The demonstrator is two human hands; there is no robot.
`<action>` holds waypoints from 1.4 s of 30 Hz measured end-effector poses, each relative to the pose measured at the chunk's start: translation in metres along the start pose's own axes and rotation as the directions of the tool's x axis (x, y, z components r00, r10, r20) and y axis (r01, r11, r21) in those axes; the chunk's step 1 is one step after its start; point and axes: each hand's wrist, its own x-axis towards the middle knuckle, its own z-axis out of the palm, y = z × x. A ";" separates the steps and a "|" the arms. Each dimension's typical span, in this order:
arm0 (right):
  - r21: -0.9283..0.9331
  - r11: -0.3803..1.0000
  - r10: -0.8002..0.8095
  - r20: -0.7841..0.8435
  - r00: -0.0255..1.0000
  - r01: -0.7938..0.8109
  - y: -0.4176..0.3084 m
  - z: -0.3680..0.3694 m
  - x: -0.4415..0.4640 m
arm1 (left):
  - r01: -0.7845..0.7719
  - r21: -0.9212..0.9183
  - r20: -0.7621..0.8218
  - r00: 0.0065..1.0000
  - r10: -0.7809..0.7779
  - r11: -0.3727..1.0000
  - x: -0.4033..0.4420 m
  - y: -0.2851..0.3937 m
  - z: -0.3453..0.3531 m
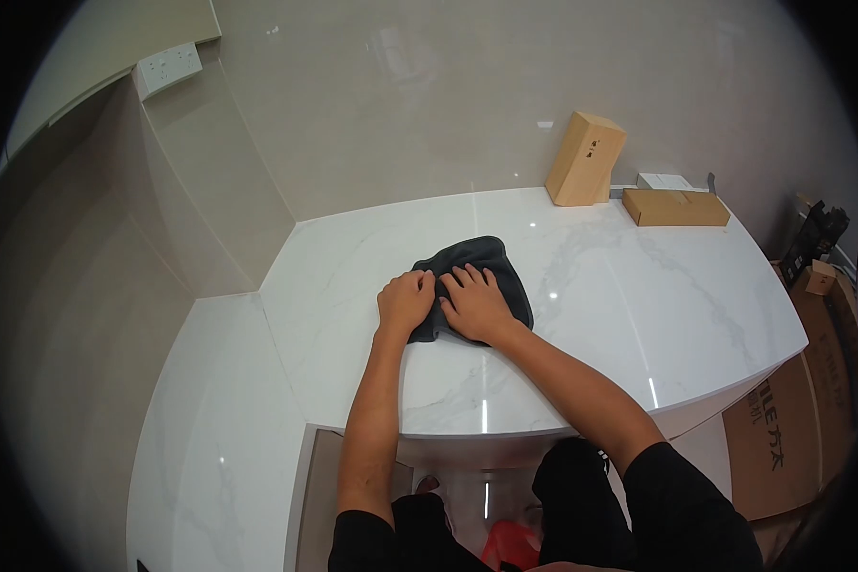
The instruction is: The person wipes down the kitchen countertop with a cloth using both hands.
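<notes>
"One dark cloth lay on a glossy white counter veined with grey, its soft fabric rumpled and its edges wavy. What touched it?"

"Two bare hands, side by side. The right hand lay across the middle, palm down, fingers loosely apart and clasping nothing. The left hand rested at the cloth's left edge with fingers curled; whether it pinched the fabric, I could not tell."

"And what stood at the back?"

"Near the smooth beige wall, a pale wooden block with slanted sides bore dark characters. Just to its right lay a flat brown cardboard box, with a thin white item behind it."

"And at far right?"

"A large cardboard carton, printed in dark lettering, stood beyond the counter's right end."
</notes>
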 end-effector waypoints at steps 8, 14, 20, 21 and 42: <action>-0.007 1.000 0.002 0.003 1.000 -0.002 0.000 -0.001 0.000 | 0.003 0.008 0.009 1.000 -0.003 1.000 0.001 0.001 0.000; -0.011 1.000 0.000 0.002 1.000 0.001 -0.001 -0.002 0.000 | -0.002 0.009 0.002 1.000 0.002 1.000 0.000 0.001 0.000; -0.017 1.000 0.007 0.021 1.000 -0.007 -0.002 -0.004 0.000 | 0.011 0.015 0.020 1.000 -0.012 1.000 0.001 0.002 -0.001; -0.017 1.000 0.007 0.022 1.000 -0.007 -0.002 -0.004 0.000 | 0.012 0.018 0.021 1.000 -0.012 1.000 0.001 0.002 -0.001; -0.026 1.000 -0.004 -0.013 1.000 0.004 0.000 0.000 0.000 | 0.054 0.013 0.066 0.996 -0.055 0.998 0.003 0.002 -0.003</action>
